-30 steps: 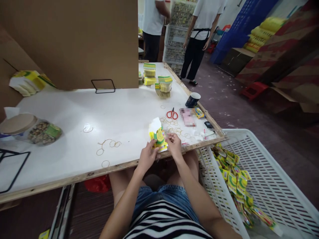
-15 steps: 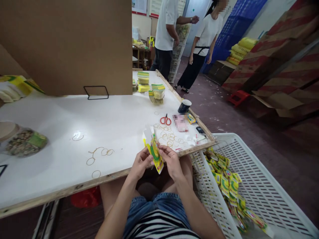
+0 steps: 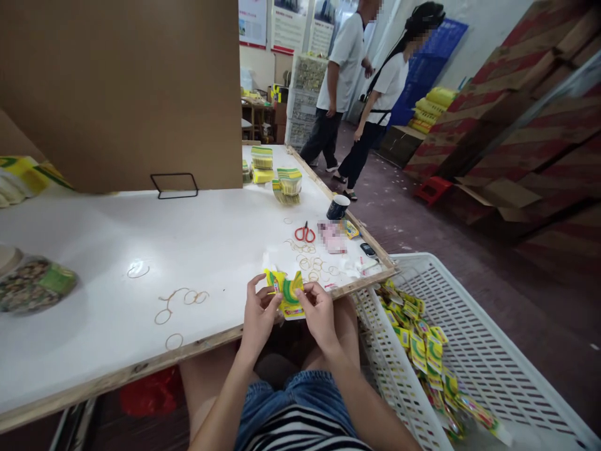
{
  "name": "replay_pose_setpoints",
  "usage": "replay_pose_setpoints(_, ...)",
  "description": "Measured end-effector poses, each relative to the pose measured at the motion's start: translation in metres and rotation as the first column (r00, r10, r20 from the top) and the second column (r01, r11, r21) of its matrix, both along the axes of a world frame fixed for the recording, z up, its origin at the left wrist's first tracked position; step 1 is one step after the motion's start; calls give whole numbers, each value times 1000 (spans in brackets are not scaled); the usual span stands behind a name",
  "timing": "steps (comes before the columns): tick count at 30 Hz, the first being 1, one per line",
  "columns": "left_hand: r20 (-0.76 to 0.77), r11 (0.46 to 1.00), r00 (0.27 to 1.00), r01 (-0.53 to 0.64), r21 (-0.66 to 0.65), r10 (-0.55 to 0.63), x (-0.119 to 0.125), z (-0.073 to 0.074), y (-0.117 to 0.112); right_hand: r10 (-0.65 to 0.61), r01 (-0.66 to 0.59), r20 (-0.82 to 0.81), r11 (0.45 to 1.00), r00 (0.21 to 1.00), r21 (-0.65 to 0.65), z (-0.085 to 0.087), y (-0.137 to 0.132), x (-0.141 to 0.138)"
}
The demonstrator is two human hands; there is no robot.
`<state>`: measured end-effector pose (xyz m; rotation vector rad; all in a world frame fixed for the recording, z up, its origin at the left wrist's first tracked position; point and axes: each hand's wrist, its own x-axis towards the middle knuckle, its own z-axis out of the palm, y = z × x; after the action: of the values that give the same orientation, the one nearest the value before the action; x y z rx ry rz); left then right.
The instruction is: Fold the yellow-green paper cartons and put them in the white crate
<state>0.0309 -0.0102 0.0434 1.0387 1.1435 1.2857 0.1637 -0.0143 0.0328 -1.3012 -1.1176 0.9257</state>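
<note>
A yellow and green printed packaging card (image 3: pixel 292 300) is pinched between both hands above the table's front edge. My left hand (image 3: pixel 258 313) grips its left side, thumb in front and fingers behind. My right hand (image 3: pixel 321 312) pinches the right side with thumb and fingers. The card looks bent, with its upper corners sticking up; whether anything sits inside it I cannot tell. Just beyond the hands lie several loose rubber bands (image 3: pixel 312 266) and red-handled scissors (image 3: pixel 305 233). More rubber bands (image 3: pixel 188 297) are spread to the left on the white tabletop (image 3: pixel 113 319).
At right stands a white plastic crate (image 3: pixel 474 326) holding yellow packets (image 3: pixel 425 347). Card stacks (image 3: pixel 287 181), a dark mug (image 3: pixel 338 207) and a clear jar (image 3: pixel 35 285) stand on the table. A cardboard sheet (image 3: pixel 122 94) rises behind. Two people (image 3: pixel 345 62) walk beyond the table.
The card has turned from edge-on to facing me, and its upper part is now bent. Both people beyond the table have shifted position. My view has tilted slightly.
</note>
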Motion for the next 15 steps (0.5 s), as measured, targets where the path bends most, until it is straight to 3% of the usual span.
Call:
replay_pose_setpoints(5, -45, 995, 996, 78, 58, -75, 1, 1, -5, 17, -21, 72, 999, 997, 45, 4, -3, 2)
replay_pose_setpoints(8, -46, 980, 981, 192, 60, -189, -6, 5, -6, 156, -156, 4, 986, 988, 58, 7, -4, 6)
replay_pose_setpoints(12, 3, 929, 929, 370, 20, -370, -18, 9, -7, 370, -369, -106, 929, 923, 28, 14, -4, 18)
replay_pose_setpoints(15, 86, 899, 896, 438, -2, -436, -21, 9, -9, 446, -449, -150, 893, 883, 11, 20, -3, 27)
